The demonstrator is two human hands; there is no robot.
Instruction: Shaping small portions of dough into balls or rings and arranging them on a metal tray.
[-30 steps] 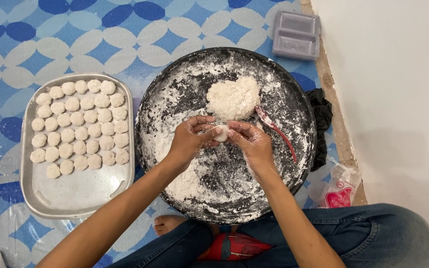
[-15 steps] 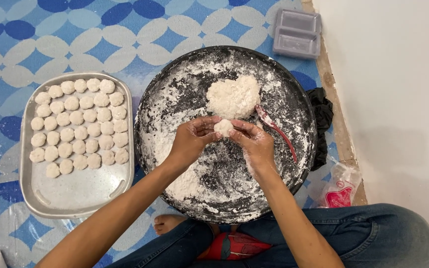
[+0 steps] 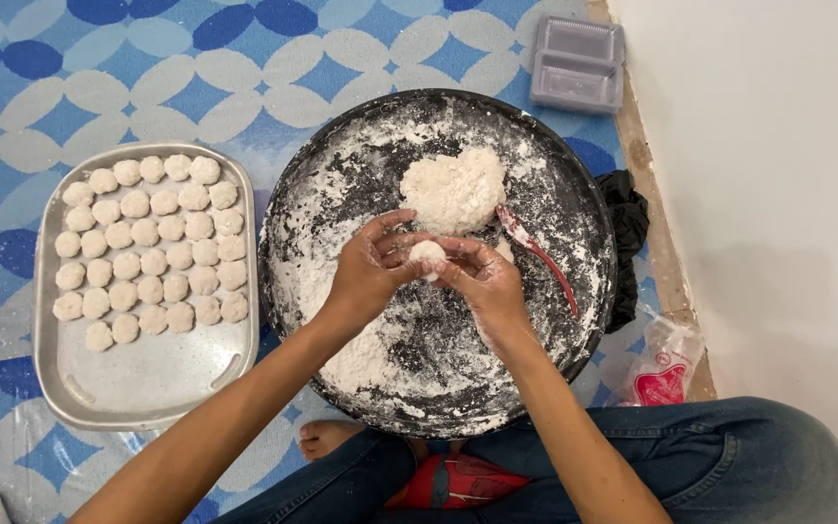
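A small white dough ball (image 3: 429,256) is pinched between the fingertips of my left hand (image 3: 366,275) and my right hand (image 3: 482,284), both dusted with flour, above a round black pan (image 3: 574,204) coated in flour. A large lump of white dough (image 3: 454,188) lies in the pan just beyond my hands. A red-handled spoon (image 3: 539,254) rests in the pan to the right of my right hand.
A rectangular metal tray (image 3: 147,374) on the left holds several rows of shaped dough pieces (image 3: 147,252). A grey plastic box (image 3: 577,64) lies at the top right, a black cloth (image 3: 628,223) beside the pan, a small plastic bag (image 3: 661,364) near the white wall. My legs are folded below the pan.
My hands have lifted the small dough ball slightly and turned it between the fingertips; it now shows more clearly between both hands.
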